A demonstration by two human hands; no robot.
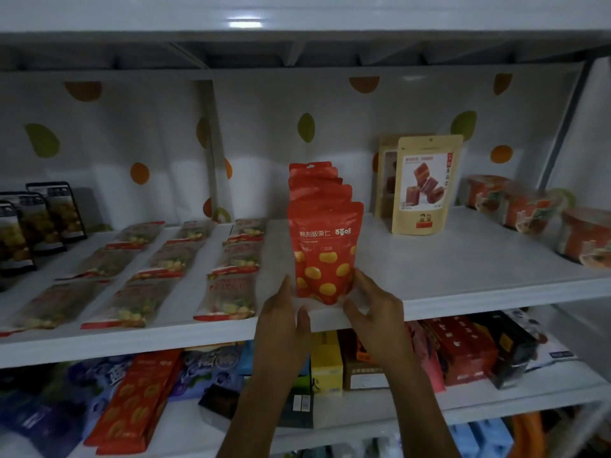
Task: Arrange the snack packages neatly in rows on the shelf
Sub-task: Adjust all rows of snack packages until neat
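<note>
1. The red snack pouches [325,252] are standing upright in a single file running front to back on the middle shelf [463,259]. The front pouch is sitting at the shelf's front edge, near the centre of the view. The tops of the pouches behind it are showing stepped one above another.
2. The left hand [284,312] is reaching up from below. Its fingers are extended and lying against the lower left side of the front pouch, with the thumb set apart over the shelf lip. The hand is not closing round the pouch.
3. The right hand [373,309] is mirroring it on the lower right side of the same pouch. Its fingers are loosely spread and touching the pouch edge, and its thumb is pointing toward the pouch base. It is gripping nothing.
4. To the left of the row, flat clear packets [231,256] are lying in three columns, end to end.
5. At the far left, dark pouches [49,219] are standing one behind another.
6. To the right and further back, a tan pouch [423,186] is standing upright, with another just behind it.
7. Round tubs [529,209] are sitting in a line along the right end of the shelf.
8. On the lower shelf [479,403], mixed boxes and bags are crowding together. A yellow box [325,361] is showing between the two forearms. The labels are too blurred to read.
</note>
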